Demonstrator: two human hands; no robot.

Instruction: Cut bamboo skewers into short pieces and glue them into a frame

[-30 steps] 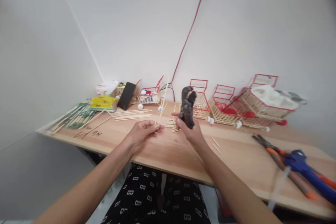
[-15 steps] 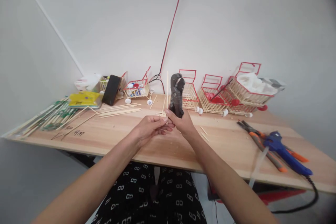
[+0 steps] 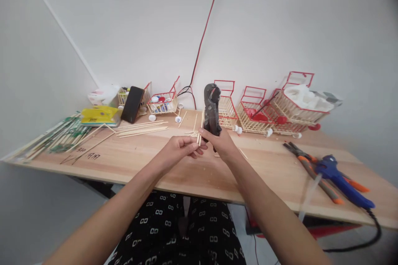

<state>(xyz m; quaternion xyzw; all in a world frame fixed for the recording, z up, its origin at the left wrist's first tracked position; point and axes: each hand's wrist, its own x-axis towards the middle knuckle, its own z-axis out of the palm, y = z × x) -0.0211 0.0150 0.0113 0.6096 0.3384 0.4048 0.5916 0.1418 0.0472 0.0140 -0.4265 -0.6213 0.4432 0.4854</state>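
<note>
While the wooden table (image 3: 174,169) stretches beneath the black hand tool (image 3: 212,112), I see the right hand (image 3: 219,141) with fingers curled round it; the left hand (image 3: 184,147), just left of the tool, pinches thin sticks (image 3: 199,138) between thumb and fingers. If that pinch loosens, they could slip askew.

Handwritten marks (image 3: 93,156) on the wooden tabletop (image 3: 192,176), one apparently "19"

Wooden tabletop (image 3: 199,178) beneath loose sticks (image 3: 143,133), orange-handled pliers (image 3: 306,165), yellow packet (image 3: 100,115) and red-trimmed carts (image 3: 253,123).
</note>
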